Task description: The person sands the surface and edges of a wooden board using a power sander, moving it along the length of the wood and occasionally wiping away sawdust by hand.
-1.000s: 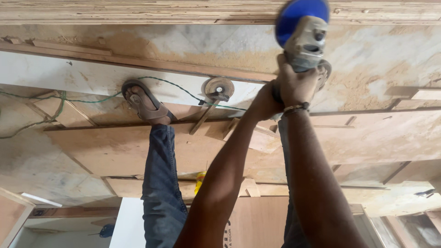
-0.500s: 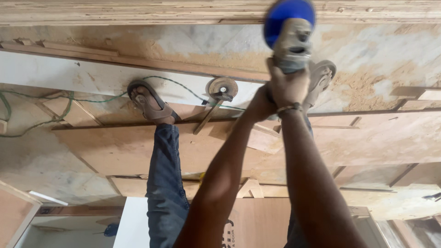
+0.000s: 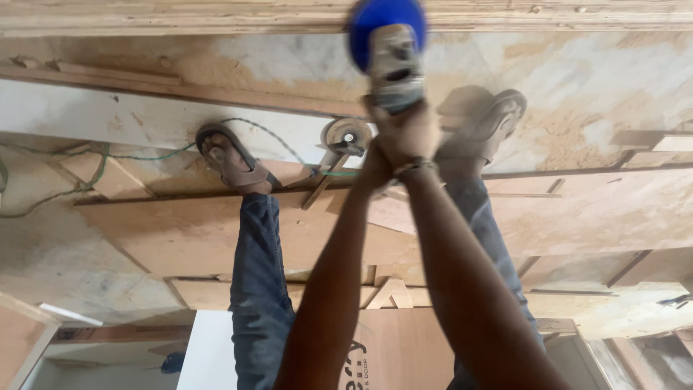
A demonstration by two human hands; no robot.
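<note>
Both my hands are closed around a grey power sander with a round blue pad, held out at arm's length. My right hand, with a bracelet at the wrist, wraps the tool's body from the right. My left hand grips just beside and under it, partly hidden. The blue pad sits against the edge of a long pale wooden board running across the top of the view. Sawdust covers the surface around the tool.
My two sandalled feet stand on dusty plywood sheets. A round disc-shaped tool lies between them, with a green cable trailing left. Wood offcuts and strips lie around.
The sander and both hands have moved left along the board's edge. The feet have stayed planted.
</note>
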